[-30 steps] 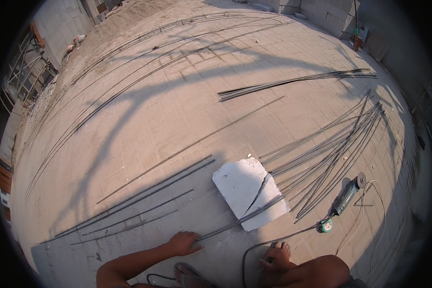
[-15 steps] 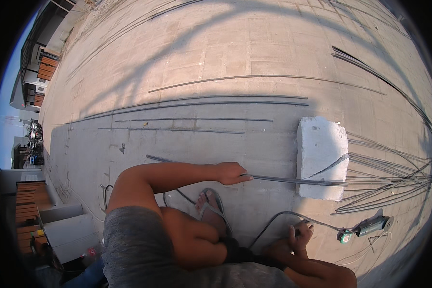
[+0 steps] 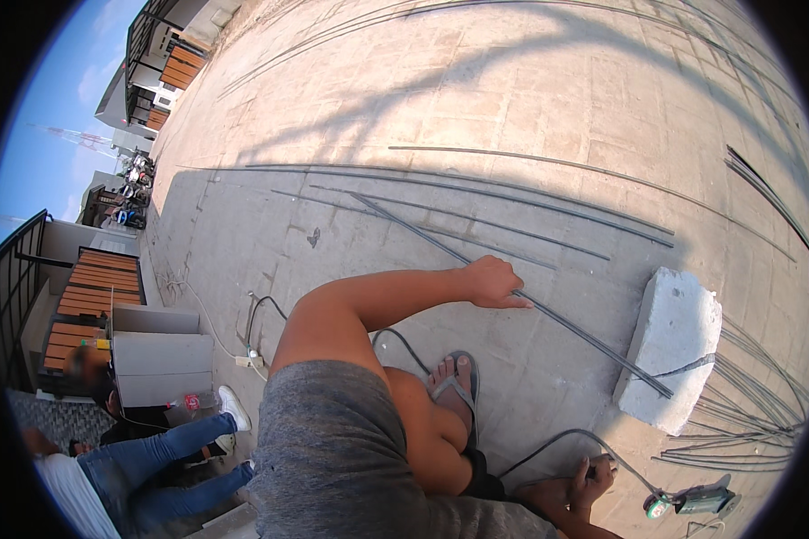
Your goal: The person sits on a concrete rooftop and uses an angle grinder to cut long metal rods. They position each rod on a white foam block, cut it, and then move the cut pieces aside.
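My left hand [image 3: 494, 283] is closed around a few thin dark steel rods [image 3: 589, 339], held slanting from upper left to lower right. Their near right ends lie over a whitish concrete block [image 3: 661, 314] with a dark crack or groove across it. Low down, beside my bare foot, my right hand [image 3: 591, 481] has its fingers curled; what is in them, if anything, I cannot make out. Just right of that hand lies a dark green power tool [image 3: 706, 499], apparently an angle grinder, with a black cable [image 3: 548, 446] and a small round green-and-white item [image 3: 657, 508] beside it.
Long rods lie on the paving ahead. More rods [image 3: 751, 409] fan out past the block, and a bundle [image 3: 768, 199] lies far right. My sandalled foot [image 3: 454, 386] is below the held rods. At left sit a person in jeans [image 3: 166, 463] and a grey box [image 3: 164, 370].
My view has swung, shifting the scene right and tilting it. The held rods now slant more, and their right ends reach less far across the block. The person in jeans has come into view.
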Demonstrator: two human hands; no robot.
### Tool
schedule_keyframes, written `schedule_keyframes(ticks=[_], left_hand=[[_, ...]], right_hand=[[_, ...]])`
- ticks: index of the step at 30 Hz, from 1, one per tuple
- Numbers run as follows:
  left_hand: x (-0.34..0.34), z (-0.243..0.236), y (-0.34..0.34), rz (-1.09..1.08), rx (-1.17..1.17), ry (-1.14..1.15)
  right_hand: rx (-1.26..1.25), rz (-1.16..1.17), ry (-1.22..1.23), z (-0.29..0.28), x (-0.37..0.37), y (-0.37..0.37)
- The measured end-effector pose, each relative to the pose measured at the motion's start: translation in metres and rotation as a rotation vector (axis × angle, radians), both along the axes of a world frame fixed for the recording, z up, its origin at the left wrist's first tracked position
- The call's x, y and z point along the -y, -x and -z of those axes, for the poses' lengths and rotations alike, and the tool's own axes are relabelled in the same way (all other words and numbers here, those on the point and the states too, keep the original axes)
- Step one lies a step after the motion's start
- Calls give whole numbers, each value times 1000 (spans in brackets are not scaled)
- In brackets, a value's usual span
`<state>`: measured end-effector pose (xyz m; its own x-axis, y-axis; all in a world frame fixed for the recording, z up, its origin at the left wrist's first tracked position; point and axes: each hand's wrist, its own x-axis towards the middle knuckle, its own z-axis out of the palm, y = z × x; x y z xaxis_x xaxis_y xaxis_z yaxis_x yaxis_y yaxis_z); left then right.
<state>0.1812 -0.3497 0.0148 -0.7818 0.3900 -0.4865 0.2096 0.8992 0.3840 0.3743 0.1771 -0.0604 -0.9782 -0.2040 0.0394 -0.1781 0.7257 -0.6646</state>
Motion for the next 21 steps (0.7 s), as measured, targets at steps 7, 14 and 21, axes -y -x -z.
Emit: schedule_keyframes(ticks=[7, 14, 21], left_hand=[[82, 2, -3, -140, -11, 160], [166, -13, -12, -292, -28, 327], [198, 4, -16, -352, -220, 450]], right_hand=[[-7, -24, -32, 4, -6, 1], [1, -30, 10, -5, 3, 4], [22, -41, 8, -15, 8, 10]])
